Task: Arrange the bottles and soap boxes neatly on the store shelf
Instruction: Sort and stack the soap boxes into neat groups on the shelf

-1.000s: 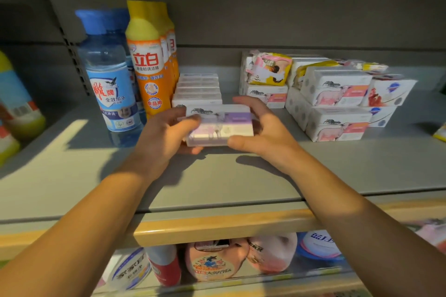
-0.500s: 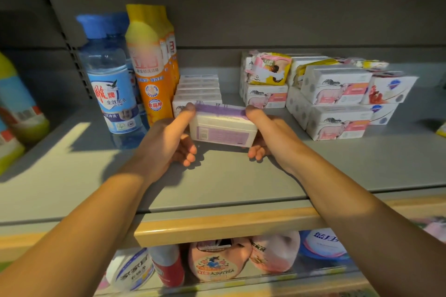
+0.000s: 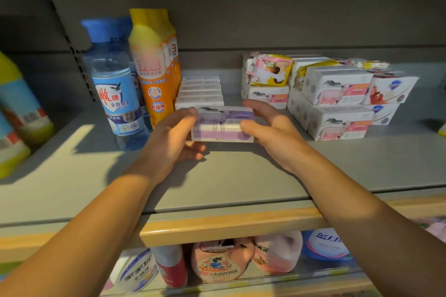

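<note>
A white and purple soap box (image 3: 223, 124) is held between both hands just above the grey shelf (image 3: 241, 176), its printed face turned towards me. My left hand (image 3: 172, 138) grips its left end and my right hand (image 3: 270, 128) grips its right end. Directly behind it lies a row of several white soap boxes (image 3: 201, 90). To the left stand a clear bottle with a blue cap (image 3: 113, 79) and orange bottles with yellow caps (image 3: 153, 65). Stacked white and pink soap boxes (image 3: 337, 103) sit to the right.
More bottles (image 3: 17, 113) stand at the far left edge. A wooden strip (image 3: 229, 226) fronts the shelf, and a lower shelf holds pink and white containers (image 3: 217, 263). The front half of the grey shelf is bare.
The box has been turned in my hands: a second ago its broad face was up, then its back faced me, and now its printed front faces me, slightly lower and nearer.
</note>
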